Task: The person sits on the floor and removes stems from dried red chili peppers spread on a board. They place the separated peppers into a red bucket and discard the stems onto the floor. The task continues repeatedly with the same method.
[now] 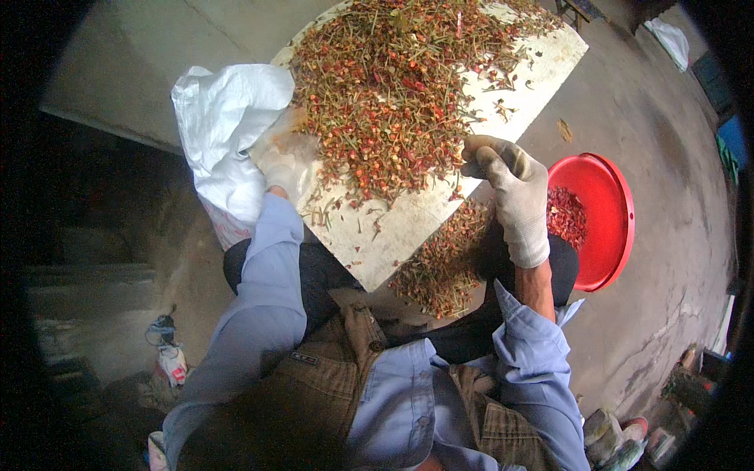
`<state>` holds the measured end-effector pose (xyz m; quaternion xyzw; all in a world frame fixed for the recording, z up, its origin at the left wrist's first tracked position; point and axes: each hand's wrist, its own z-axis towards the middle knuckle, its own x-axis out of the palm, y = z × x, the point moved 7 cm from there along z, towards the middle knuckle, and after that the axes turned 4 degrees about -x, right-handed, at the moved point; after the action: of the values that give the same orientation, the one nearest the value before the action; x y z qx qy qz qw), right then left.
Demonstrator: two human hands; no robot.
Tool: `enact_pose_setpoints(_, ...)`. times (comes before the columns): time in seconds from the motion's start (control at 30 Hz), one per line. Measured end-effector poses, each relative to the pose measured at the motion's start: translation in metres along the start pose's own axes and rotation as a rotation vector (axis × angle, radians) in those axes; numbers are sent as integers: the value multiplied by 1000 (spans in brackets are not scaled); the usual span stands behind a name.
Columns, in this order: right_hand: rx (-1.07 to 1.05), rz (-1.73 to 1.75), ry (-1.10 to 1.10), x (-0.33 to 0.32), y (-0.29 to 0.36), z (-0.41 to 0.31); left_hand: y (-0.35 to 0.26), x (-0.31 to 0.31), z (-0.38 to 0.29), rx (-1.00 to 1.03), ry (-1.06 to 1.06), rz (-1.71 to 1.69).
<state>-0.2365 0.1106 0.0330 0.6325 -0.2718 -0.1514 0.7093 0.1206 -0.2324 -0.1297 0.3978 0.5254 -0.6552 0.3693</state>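
Note:
A heap of what looks like dried chilli stems, caps and red bits [389, 112] covers much of a white board [377, 235] before me. My left hand [288, 150] is a motion blur at the heap's left edge, beside a white woven plastic sack [221, 118]; its fingers cannot be made out. In a pale, soiled work glove, my right hand [509, 188] hovers by the board's right edge, fingers curled towards the thumb. Whether a small piece sits between those fingertips is hidden. Under that hand's side stands a red plastic basin [607, 235] holding red dried pieces [565, 218].
More stems and scraps [445, 265] lie on the floor below the board's near corner, between my knees. Concrete floor [660, 235] extends to the right. A white bag [668, 41] is at the far right, and assorted bundles [615, 438] sit at lower right.

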Motion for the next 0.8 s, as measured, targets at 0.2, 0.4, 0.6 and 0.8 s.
enact_pose_setpoints(0.2, 9, 32, -18, -2, -1, 1, 0, -21, 13, -30, -39, 175)
enact_pose_setpoints(0.4, 34, 35, -11, 0, 0, -1, -34, -35, -14, 146, 142, 309)
enact_pose_setpoints(0.6, 5, -56, 18, 0, 0, -3, -88, 11, -11, 293, 111, 266)
enact_pose_setpoints(0.8, 18, -63, -6, -4, 2, -3, -121, 46, -23, 331, 278, 284)
